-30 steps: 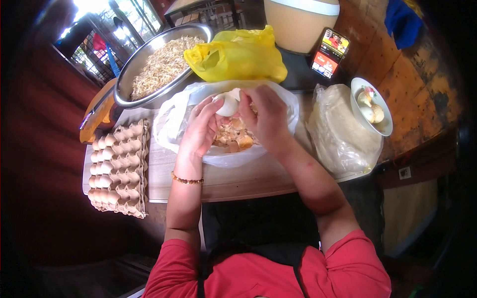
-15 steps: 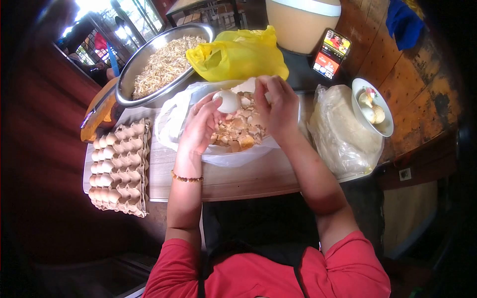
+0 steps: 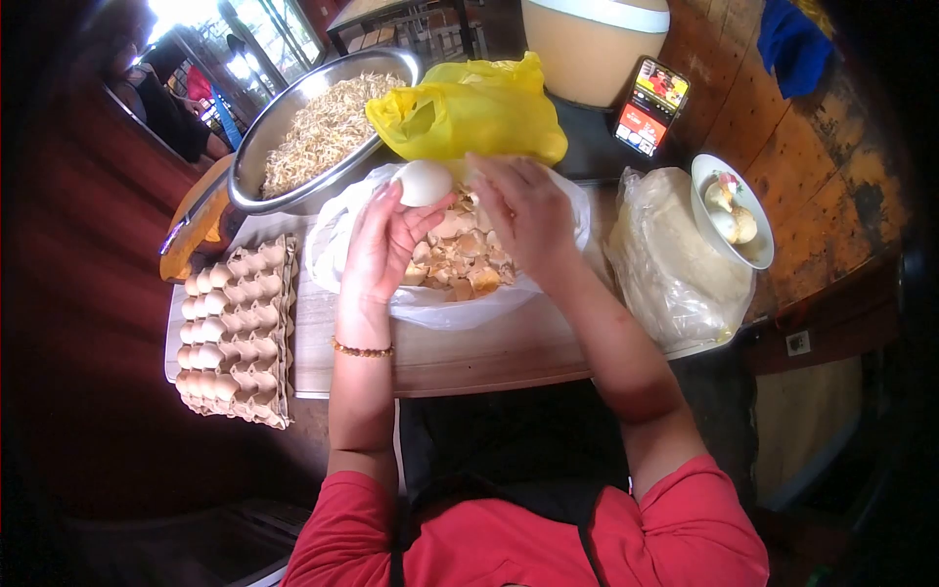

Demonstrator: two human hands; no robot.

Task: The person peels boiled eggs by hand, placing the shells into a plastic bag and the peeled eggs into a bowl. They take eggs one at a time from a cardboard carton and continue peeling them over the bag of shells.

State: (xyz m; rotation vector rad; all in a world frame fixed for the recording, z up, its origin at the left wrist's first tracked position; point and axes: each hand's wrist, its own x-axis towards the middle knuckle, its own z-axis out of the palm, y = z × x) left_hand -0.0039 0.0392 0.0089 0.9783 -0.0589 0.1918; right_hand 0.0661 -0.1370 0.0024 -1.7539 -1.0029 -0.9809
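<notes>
A smooth white egg is held up in the fingers of my left hand. My right hand hangs just to the right of the egg, its fingers bent and slightly blurred, so whether they pinch anything is unclear. Beneath both hands lies a white plastic bag spread open, with a heap of broken brown eggshells on it. A cardboard egg tray on the left holds several eggs in its left columns.
Behind are a metal bowl of sprouts, a yellow bag, a beige container and a propped phone. On the right, a clear bag sits beside a white bowl. A person is at the far left.
My left hand has raised the egg slightly and moved it left. My right hand has shifted a little left and down. More of the person in the background now shows.
</notes>
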